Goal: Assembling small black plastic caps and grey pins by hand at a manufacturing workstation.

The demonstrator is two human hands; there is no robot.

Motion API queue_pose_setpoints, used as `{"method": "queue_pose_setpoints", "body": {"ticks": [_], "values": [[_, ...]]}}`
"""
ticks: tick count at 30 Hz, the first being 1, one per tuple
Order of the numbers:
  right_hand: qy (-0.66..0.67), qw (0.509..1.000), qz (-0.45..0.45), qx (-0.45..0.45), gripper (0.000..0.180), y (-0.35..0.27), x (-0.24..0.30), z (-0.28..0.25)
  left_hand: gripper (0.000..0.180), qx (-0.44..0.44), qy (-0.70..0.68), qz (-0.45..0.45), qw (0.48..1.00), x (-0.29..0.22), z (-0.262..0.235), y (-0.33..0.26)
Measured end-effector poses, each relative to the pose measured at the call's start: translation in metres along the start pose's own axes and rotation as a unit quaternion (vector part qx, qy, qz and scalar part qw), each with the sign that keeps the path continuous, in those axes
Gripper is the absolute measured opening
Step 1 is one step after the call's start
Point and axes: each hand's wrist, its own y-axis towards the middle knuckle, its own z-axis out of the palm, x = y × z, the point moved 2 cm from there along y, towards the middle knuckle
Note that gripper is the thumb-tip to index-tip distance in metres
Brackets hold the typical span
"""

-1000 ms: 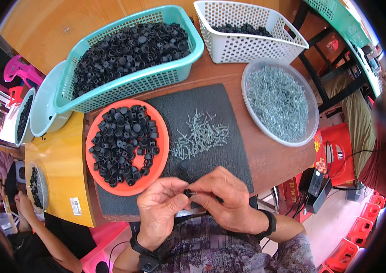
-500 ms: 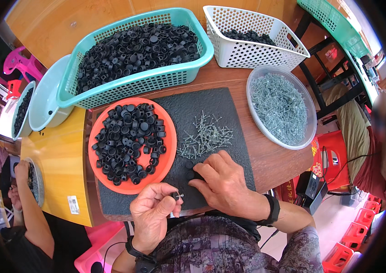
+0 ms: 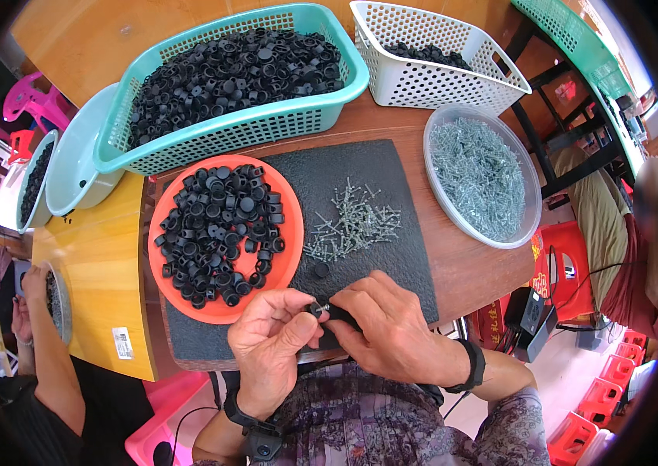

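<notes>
My left hand point(image 3: 273, 342) pinches a small black plastic ring-shaped piece point(image 3: 314, 309) with a metal screw point(image 3: 322, 307) sticking out of it. Right beside it, my right hand point(image 3: 383, 326) has its thumb and fingers closed on a black plastic cap point(image 3: 336, 313), mostly hidden by the fingers. The two pieces nearly meet; whether they touch I cannot tell. A single black cap point(image 3: 320, 269) lies on the dark mat point(image 3: 375, 167) just beyond my hands. Farther up the mat is a loose pile of screws point(image 3: 356, 221).
An orange-red plate point(image 3: 291, 272) of black pieces sits at left, a clear tub point(image 3: 536, 194) of screws at right. Behind stand a teal basket point(image 3: 243, 124) and a white basket point(image 3: 437, 85). Another person's arm point(image 3: 61, 365) works at the left over a bowl.
My right hand has picked up one of the two black caps from the mat and moved nearer to my left hand. The left hand has shifted slightly right and up.
</notes>
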Motion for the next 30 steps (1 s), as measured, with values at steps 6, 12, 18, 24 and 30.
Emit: {"method": "queue_pose_setpoints", "body": {"ticks": [6, 12, 18, 24, 30], "values": [[0.116, 0.99, 0.065, -0.042, 0.027, -0.005, 0.001, -0.002, 0.026, 0.024, -0.027, -0.014, 0.999, 0.006, 0.0, 0.001], [0.233, 0.962, 0.126, -0.06, 0.025, -0.012, 0.0, -0.003, 0.023, 0.047, -0.097, -0.038, 0.993, 0.009, -0.001, 0.0], [0.303, 0.94, 0.135, -0.083, 0.024, -0.019, -0.003, -0.002, 0.023, 0.048, -0.101, -0.04, 0.993, 0.009, 0.004, -0.002], [0.416, 0.878, 0.223, -0.082, 0.022, -0.028, -0.006, 0.005, 0.023, 0.05, -0.081, -0.028, 0.995, 0.01, 0.006, -0.003], [0.435, 0.862, 0.247, -0.088, 0.023, -0.028, -0.004, 0.004, 0.026, 0.034, -0.042, -0.018, 0.998, 0.009, 0.008, -0.004]]}}
